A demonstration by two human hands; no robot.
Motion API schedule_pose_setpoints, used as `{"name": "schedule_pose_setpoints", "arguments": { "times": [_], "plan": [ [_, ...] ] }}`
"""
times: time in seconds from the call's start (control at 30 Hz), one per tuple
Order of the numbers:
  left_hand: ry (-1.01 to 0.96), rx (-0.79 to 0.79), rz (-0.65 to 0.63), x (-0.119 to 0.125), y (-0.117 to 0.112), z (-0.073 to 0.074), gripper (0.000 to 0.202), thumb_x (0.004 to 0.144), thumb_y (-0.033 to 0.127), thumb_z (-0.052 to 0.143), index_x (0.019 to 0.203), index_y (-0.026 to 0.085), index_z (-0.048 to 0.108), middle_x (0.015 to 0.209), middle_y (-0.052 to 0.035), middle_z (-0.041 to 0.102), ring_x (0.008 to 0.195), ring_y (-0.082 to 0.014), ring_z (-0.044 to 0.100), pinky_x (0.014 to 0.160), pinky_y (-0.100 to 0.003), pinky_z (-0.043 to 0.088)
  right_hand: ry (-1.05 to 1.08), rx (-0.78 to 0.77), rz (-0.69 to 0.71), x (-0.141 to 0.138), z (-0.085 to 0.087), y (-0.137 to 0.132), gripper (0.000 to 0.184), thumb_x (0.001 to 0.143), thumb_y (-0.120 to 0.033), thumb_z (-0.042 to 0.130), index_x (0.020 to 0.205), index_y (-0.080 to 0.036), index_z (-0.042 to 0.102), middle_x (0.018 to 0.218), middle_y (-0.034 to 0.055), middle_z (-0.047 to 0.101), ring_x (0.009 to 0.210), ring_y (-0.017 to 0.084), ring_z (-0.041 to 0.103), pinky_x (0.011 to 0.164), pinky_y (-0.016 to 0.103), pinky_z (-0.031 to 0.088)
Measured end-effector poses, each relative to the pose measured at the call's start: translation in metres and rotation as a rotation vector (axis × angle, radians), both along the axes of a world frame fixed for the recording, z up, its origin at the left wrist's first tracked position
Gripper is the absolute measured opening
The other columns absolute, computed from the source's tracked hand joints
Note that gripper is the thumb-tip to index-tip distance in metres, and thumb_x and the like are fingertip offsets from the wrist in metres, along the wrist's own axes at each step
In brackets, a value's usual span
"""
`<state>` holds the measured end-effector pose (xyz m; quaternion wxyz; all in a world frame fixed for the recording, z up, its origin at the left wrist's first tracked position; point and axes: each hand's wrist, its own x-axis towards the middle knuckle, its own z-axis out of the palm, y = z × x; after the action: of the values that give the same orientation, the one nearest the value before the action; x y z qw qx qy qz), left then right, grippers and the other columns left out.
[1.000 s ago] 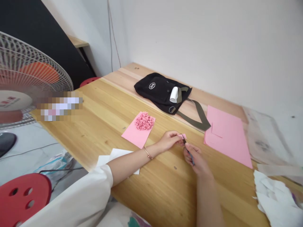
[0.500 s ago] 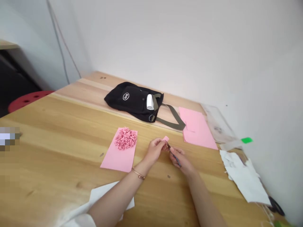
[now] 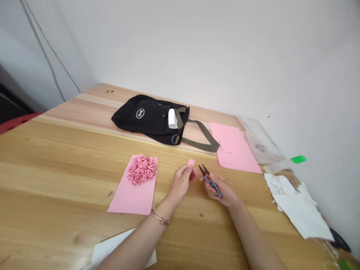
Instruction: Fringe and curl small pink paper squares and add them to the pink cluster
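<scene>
Many pink bits (image 3: 142, 169): lying heaped on pink card (image 3: 129, 200) at nine o'clock; cutting seemingly well along.
Pink sheets (image 3: 239, 159): lying at two o'clock, apparently left over.
Left hand (image 3: 181, 180): pointing toward one o'clock, fingertip grip clamping a pink strip (image 3: 191, 162).
Right hand (image 3: 222, 190): pointing toward eleven o'clock, grip wrapping scissors (image 3: 207, 177), blades standing apart, clear of the strip.
</scene>
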<state>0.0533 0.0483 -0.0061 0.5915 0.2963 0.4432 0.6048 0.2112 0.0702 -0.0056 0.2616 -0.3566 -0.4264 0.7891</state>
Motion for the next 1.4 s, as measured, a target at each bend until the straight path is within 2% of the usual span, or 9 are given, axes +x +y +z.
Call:
{"name": "schedule_pose_setpoints", "arguments": {
  "times": [0.17, 0.53, 0.7, 0.83, 1.03, 1.23, 1.4],
  "plan": [
    [0.016, 0.031, -0.049, 0.001, -0.001, -0.004, 0.034, 0.076, 0.045, 0.053, 0.058, 0.016, 0.046, 0.057, 0.0018, 0.052, 0.053, -0.0089, 0.045, 0.056, -0.023, 0.035, 0.026, -0.013, 0.01, -0.001, 0.002, 0.001, 0.037, 0.076, -0.051, 0.058, 0.082, -0.014, 0.056, 0.042, -0.0103, 0.034, 0.033, 0.002, 0.015, 0.028, 0.014, 0.014],
    [0.033, 0.004, -0.06, -0.001, 0.001, -0.005, 0.018, 0.071, 0.028, 0.045, 0.057, 0.017, 0.047, 0.056, 0.001, 0.05, 0.054, -0.01, 0.044, 0.056, -0.024, 0.034, 0.077, -0.015, -0.004, -0.001, 0.003, 0.0, 0.033, 0.078, -0.047, 0.057, 0.081, -0.014, 0.056, 0.042, -0.0097, 0.035, 0.033, 0.002, 0.018, 0.028, 0.013, 0.015],
    [0.106, -0.006, -0.061, -0.001, 0.001, -0.005, 0.02, 0.072, 0.032, 0.049, 0.06, 0.016, 0.052, 0.056, 0.0014, 0.05, 0.054, -0.0095, 0.044, 0.057, -0.024, 0.034, 0.027, 0.027, -0.003, -0.005, 0.006, -0.002, 0.032, 0.078, -0.046, 0.057, 0.078, -0.015, 0.055, 0.041, -0.0095, 0.036, 0.032, 0.002, 0.019, 0.028, 0.013, 0.015],
    [0.086, -0.006, -0.063, -0.001, 0.0, -0.006, 0.024, 0.073, 0.037, 0.055, 0.065, 0.015, 0.055, 0.059, 0.0015, 0.052, 0.055, -0.0087, 0.044, 0.057, -0.023, 0.033, -0.02, 0.052, -0.019, -0.007, 0.007, -0.003, 0.033, 0.076, -0.048, 0.058, 0.075, -0.015, 0.054, 0.042, -0.0091, 0.037, 0.033, 0.002, 0.021, 0.028, 0.014, 0.015],
    [0.135, 0.033, -0.109, -0.001, -0.002, -0.003, 0.026, 0.075, 0.038, 0.053, 0.063, 0.015, 0.056, 0.058, -0.0005, 0.053, 0.058, -0.0101, 0.045, 0.059, -0.023, 0.036, -0.041, 0.061, -0.014, -0.008, 0.008, -0.004, 0.033, 0.076, -0.048, 0.057, 0.07, -0.016, 0.051, 0.042, -0.009, 0.036, 0.032, 0.002, 0.02, 0.028, 0.015, 0.015],
    [0.164, 0.054, -0.133, -0.001, -0.002, -0.002, 0.024, 0.075, 0.034, 0.052, 0.059, 0.016, 0.055, 0.055, 0.0005, 0.05, 0.058, -0.0106, 0.047, 0.061, -0.024, 0.037, -0.074, 0.079, -0.004, -0.01, 0.01, -0.005, 0.034, 0.076, -0.049, 0.058, 0.068, -0.017, 0.049, 0.043, -0.0093, 0.036, 0.032, 0.002, 0.019, 0.027, 0.015, 0.013],
    [0.17, 0.052, -0.137, -0.001, -0.001, -0.004, 0.021, 0.073, 0.028, 0.052, 0.056, 0.015, 0.055, 0.054, 0.0007, 0.051, 0.058, -0.0103, 0.048, 0.061, -0.024, 0.037, -0.098, 0.091, -0.003, -0.01, 0.009, -0.005, 0.032, 0.076, -0.047, 0.059, 0.073, -0.016, 0.052, 0.045, -0.0093, 0.036, 0.034, 0.002, 0.02, 0.028, 0.015, 0.014]
  ]
}}
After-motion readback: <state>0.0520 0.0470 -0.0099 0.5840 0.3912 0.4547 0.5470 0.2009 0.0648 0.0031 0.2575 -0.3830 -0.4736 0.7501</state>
